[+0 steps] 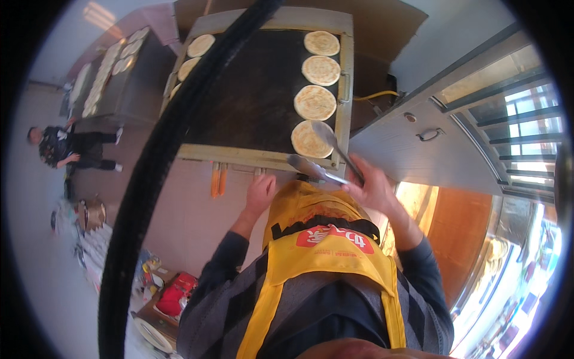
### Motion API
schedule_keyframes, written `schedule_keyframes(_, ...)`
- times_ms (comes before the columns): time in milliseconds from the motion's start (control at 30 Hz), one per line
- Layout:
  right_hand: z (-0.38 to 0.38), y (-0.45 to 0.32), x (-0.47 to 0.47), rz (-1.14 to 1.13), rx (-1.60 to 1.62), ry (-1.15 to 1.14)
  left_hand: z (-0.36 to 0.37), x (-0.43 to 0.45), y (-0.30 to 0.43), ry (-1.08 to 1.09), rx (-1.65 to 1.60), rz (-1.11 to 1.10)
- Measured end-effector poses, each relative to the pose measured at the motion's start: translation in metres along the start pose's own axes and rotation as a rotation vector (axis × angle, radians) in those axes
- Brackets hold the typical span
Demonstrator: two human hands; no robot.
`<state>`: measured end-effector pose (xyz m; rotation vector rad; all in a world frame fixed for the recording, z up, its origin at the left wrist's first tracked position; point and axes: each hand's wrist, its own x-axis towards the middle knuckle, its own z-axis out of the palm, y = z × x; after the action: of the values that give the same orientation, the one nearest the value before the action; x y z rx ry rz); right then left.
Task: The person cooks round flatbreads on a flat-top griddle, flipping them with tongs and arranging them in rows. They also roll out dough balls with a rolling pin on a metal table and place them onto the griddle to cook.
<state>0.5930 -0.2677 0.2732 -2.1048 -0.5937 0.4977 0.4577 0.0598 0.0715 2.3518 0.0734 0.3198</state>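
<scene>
My right hand [374, 186] holds metal tongs [343, 157] with their arms spread apart. One tip lies over the nearest round flatbread [309, 140], at the front right of a dark griddle [251, 89]; the other tip is just short of it, over the griddle's front rim. Several more flatbreads [315, 103] line the right side, pale with browned patches. Others [201, 45] sit along the left side, partly covered by a black band. My left hand [261, 193] is curled by the front rim, next to a small metal piece; whether it grips that is hidden.
The black band [148, 179] crosses the view. Two orange handles [219, 179] hang below the griddle's front rim. At left, a person [71, 146] stands by a metal table [139, 80] bearing rows of flatbreads. A grey panel [417, 134] with a ring handle rises at right.
</scene>
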Motion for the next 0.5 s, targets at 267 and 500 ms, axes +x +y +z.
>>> schedule_keyframes(267,-0.016,-0.080,0.073,-0.472,0.730,0.362,0.009,-0.305,-0.023,-0.059,0.335,-0.755)
schedule_keyframes(500,-0.009,-0.153,0.044,-0.559,0.711,0.416,0.070,-0.550,-0.002,-0.252,0.295,-0.987)
